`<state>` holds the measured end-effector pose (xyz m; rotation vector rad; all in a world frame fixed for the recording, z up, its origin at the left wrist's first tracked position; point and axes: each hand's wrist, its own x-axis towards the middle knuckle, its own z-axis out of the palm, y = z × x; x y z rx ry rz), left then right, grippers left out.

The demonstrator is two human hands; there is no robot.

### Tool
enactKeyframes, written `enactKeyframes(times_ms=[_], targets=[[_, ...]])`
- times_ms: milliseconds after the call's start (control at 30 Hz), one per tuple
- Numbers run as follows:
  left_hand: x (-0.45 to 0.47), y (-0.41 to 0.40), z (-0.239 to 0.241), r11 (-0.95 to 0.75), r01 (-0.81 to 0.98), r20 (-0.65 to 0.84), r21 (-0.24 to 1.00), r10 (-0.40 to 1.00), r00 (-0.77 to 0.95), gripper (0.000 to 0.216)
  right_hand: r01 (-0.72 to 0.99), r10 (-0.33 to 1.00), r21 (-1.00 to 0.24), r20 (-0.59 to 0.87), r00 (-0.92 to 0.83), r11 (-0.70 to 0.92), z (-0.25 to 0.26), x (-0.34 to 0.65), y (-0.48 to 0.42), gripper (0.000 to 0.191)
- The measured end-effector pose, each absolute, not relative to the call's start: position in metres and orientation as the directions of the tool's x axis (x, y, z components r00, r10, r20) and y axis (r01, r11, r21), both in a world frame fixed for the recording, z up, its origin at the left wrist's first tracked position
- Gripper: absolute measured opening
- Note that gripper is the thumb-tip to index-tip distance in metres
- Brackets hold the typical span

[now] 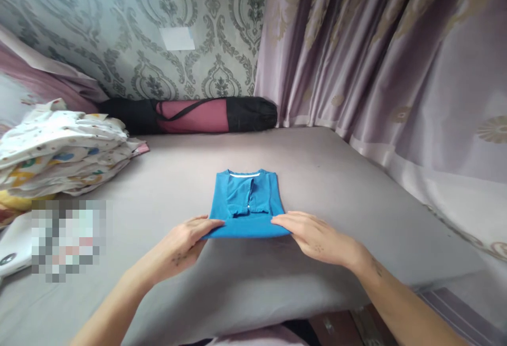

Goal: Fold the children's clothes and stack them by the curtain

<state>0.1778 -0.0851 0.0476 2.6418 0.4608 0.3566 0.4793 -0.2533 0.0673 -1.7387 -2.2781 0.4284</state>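
A blue shirt (259, 193) lies on the grey bed sheet (340, 198), its neckline pointing away from me and its sides tucked in. The near end is doubled over into a straight fold. My left hand (194, 235) grips the left corner of that fold, thumb and fingers pressed around the cloth. At the right corner, my right hand (315, 232) pinches the fold in the same way. Both hands hold this edge level, and it looks slightly raised from the sheet. The fingertips under the cloth are hidden.
A pile of patterned clothes (67, 148) sits on the left. Along the patterned wall lies a long black and pink bag (194, 114) with a strap. Mauve curtains (356, 55) hang down the right side. The bed's near edge is close to my body.
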Motion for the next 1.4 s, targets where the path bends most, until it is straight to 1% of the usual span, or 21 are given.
enactKeyframes(times_ms=[67,133,200,233,300,333,400,500,600,767,900,1033,1167,1300,1400], targets=[[0.183,-0.08,0.05,-0.73,0.365,0.107,0.578,0.512,0.853,0.034,0.873,0.978,-0.445,0.032,-0.206,0.199,0.071,0.483,-0.245,0.052],[0.192,-0.071,0.05,-0.594,0.411,0.073,0.692,0.624,0.778,0.027,0.845,0.994,-0.524,0.066,-0.085,0.107,0.071,0.487,-0.233,0.04],[0.204,-0.059,0.049,-0.481,0.349,0.104,0.805,0.693,0.714,0.026,0.784,0.991,-0.621,0.103,0.083,-0.002,0.066,0.491,-0.217,0.029],[0.21,-0.054,0.047,-0.434,0.295,0.127,0.851,0.717,0.686,0.026,0.737,0.98,-0.675,0.121,0.16,-0.037,0.062,0.493,-0.208,0.027],[0.225,-0.042,0.041,-0.357,0.215,0.15,0.909,0.762,0.63,0.027,0.645,0.946,-0.762,0.169,0.275,-0.051,0.052,0.496,-0.189,0.027],[0.232,-0.036,0.038,-0.331,0.203,0.151,0.921,0.787,0.598,0.026,0.618,0.926,-0.785,0.201,0.318,-0.042,0.047,0.498,-0.179,0.027],[0.247,-0.024,0.029,-0.311,0.234,0.149,0.921,0.838,0.525,0.025,0.623,0.883,-0.78,0.251,0.398,-0.059,0.037,0.5,-0.159,0.026],[0.268,-0.006,0.014,-0.331,0.354,0.171,0.875,0.894,0.413,0.023,0.683,0.824,-0.706,0.267,0.5,-0.186,0.026,0.501,-0.132,0.025],[0.285,0.007,0.005,-0.349,0.497,0.184,0.794,0.918,0.351,0.02,0.717,0.79,-0.611,0.231,0.568,-0.336,0.019,0.5,-0.111,0.025],[0.298,0.014,-0.002,-0.341,0.686,0.136,0.642,0.932,0.336,0.019,0.741,0.788,-0.446,0.119,0.604,-0.501,0.011,0.501,-0.095,0.033],[0.301,0.012,-0.005,-0.329,0.793,0.078,0.513,0.938,0.338,0.025,0.752,0.79,-0.34,0.039,0.611,-0.565,0.01,0.501,-0.092,0.04],[0.301,0.011,-0.006,-0.346,0.853,0.043,0.39,0.932,0.359,0.031,0.755,0.789,-0.287,-0.004,0.614,-0.589,0.011,0.499,-0.091,0.043],[0.302,0.014,-0.008,-0.383,0.875,0.042,0.298,0.921,0.388,0.036,0.75,0.78,-0.268,-0.012,0.626,-0.605,0.011,0.498,-0.089,0.044],[0.304,0.015,-0.009,-0.381,0.893,0.04,0.238,0.923,0.383,0.037,0.723,0.753,-0.254,-0.036,0.657,-0.643,0.012,0.498,-0.087,0.043],[0.304,0.013,-0.006,-0.353,0.91,0.051,0.219,0.935,0.35,0.036,0.72,0.752,-0.252,-0.046,0.658,-0.646,0.013,0.499,-0.087,0.042]])
